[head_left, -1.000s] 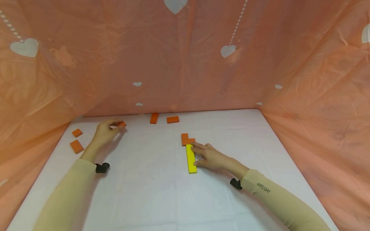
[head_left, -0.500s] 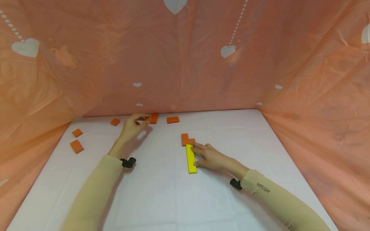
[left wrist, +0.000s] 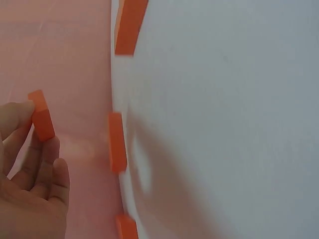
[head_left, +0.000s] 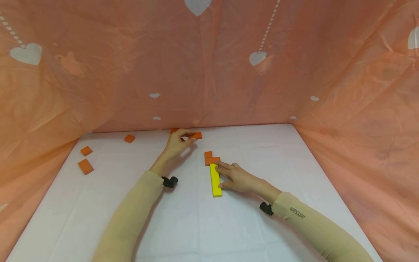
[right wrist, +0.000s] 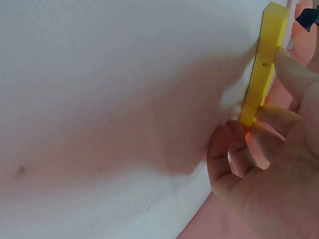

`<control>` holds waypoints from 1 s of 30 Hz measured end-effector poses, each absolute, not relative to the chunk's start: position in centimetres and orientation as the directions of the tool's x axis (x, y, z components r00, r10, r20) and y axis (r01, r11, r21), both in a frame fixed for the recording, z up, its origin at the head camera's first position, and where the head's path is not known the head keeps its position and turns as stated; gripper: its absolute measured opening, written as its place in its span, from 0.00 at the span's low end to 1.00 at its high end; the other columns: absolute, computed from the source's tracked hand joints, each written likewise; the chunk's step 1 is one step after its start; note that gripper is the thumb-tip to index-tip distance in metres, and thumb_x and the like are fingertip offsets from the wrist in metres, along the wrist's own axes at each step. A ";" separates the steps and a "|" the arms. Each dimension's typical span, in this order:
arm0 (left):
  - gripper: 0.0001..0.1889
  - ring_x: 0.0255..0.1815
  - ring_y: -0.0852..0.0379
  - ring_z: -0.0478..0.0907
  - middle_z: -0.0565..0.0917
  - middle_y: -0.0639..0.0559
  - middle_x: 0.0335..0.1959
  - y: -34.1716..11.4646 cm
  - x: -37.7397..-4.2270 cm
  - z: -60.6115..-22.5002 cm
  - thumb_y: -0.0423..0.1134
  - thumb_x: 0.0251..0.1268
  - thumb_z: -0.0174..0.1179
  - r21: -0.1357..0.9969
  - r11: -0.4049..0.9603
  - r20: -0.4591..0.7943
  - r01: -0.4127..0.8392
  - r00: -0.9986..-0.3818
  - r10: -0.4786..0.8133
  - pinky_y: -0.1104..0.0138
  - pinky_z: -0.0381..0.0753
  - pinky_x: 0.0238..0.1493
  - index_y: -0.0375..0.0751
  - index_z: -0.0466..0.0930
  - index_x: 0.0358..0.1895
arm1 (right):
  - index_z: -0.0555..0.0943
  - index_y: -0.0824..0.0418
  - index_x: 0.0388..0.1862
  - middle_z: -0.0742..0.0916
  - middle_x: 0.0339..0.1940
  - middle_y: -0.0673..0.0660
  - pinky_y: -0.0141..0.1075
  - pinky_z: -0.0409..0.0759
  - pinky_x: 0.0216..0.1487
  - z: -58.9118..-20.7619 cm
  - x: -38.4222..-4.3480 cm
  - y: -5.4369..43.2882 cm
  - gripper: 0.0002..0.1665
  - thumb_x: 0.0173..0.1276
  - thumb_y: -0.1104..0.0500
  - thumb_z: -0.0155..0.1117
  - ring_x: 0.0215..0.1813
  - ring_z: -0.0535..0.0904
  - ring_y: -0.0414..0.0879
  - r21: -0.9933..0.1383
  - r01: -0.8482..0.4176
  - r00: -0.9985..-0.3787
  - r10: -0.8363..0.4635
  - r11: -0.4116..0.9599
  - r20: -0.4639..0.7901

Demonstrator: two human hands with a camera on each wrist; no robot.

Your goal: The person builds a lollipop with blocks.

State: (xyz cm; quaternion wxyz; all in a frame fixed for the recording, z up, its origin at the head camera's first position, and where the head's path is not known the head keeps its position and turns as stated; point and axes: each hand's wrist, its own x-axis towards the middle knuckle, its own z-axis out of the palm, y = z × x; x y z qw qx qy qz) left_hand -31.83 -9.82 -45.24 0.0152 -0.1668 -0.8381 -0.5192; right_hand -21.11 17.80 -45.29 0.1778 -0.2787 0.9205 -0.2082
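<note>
Judging by how things lay, the work was only partly done. Beyond the far end of the yellow block [head_left: 215, 185], an orange rectangle [head_left: 211, 161] sat against it, or nearly so, and a small orange square [head_left: 208, 154] touched that rectangle's far side. Those three looked like the arranged part.

The rest seemed left over. Three loose orange pieces lay well apart, to the left of the yellow block: a back piece [head_left: 129, 138], a middle piece [head_left: 86, 151] and a front piece [head_left: 86, 166]. Two more were beyond it and to its left, a half-hidden piece [head_left: 174, 130] and a long piece [head_left: 198, 135].

The left hand [head_left: 178, 144], beyond the yellow block and to its left, pinched an orange block [left wrist: 42, 115] between thumb and fingers. The left wrist view showed that block raised clear of the table [head_left: 183, 225] (in the head view it overlapped the long piece, so their exact gap was hard to read).

The right hand [head_left: 237, 178] was just right of the yellow block, its fingers loosely bent, thumb and fingertips resting against that block's right side without wrapping round it.
</note>
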 end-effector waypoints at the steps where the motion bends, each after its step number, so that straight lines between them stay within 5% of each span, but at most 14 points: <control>1: 0.18 0.57 0.43 0.78 0.82 0.42 0.59 -9.4 -31.9 -45.2 0.38 0.73 0.66 0.865 0.403 0.198 0.298 -0.942 0.269 0.56 0.81 0.51 0.39 0.83 0.62 | 0.66 0.58 0.81 0.61 0.86 0.56 0.48 0.73 0.66 -45.3 -21.1 17.8 0.42 0.75 0.45 0.67 0.64 0.68 0.54 -0.479 -0.442 -0.780 -0.588 0.759 -0.212; 7: 0.16 0.59 0.43 0.81 0.85 0.41 0.58 -7.1 -32.3 -45.5 0.34 0.73 0.65 0.850 0.411 0.195 0.330 -0.922 0.335 0.53 0.82 0.59 0.37 0.84 0.61 | 0.66 0.60 0.81 0.60 0.86 0.57 0.54 0.67 0.74 -45.2 -21.1 17.9 0.42 0.76 0.46 0.67 0.68 0.68 0.57 -0.483 -0.448 -0.774 -0.597 0.752 -0.210; 11: 0.16 0.60 0.43 0.81 0.85 0.42 0.58 -5.9 -32.6 -46.0 0.34 0.73 0.65 0.842 0.419 0.170 0.340 -0.904 0.392 0.53 0.83 0.58 0.38 0.85 0.60 | 0.66 0.62 0.81 0.60 0.85 0.58 0.60 0.57 0.79 -45.0 -21.0 17.9 0.42 0.75 0.47 0.68 0.72 0.67 0.62 -0.494 -0.445 -0.774 -0.598 0.747 -0.207; 22: 0.16 0.53 0.46 0.84 0.80 0.44 0.61 -3.5 -32.3 -46.7 0.35 0.72 0.65 0.839 0.448 0.037 0.308 -0.854 0.518 0.60 0.86 0.55 0.38 0.84 0.60 | 0.66 0.61 0.81 0.61 0.85 0.58 0.63 0.54 0.80 -45.2 -21.2 18.0 0.42 0.75 0.46 0.68 0.75 0.65 0.65 -0.500 -0.455 -0.769 -0.608 0.737 -0.197; 30: 0.15 0.55 0.48 0.81 0.82 0.46 0.57 -2.9 -32.5 -46.9 0.37 0.72 0.66 0.752 0.534 0.011 0.385 -0.818 0.575 0.58 0.83 0.59 0.39 0.85 0.58 | 0.67 0.64 0.80 0.61 0.85 0.59 0.51 0.73 0.66 -45.4 -21.1 18.1 0.42 0.75 0.48 0.69 0.61 0.69 0.57 -0.485 -0.478 -0.765 -0.618 0.732 -0.179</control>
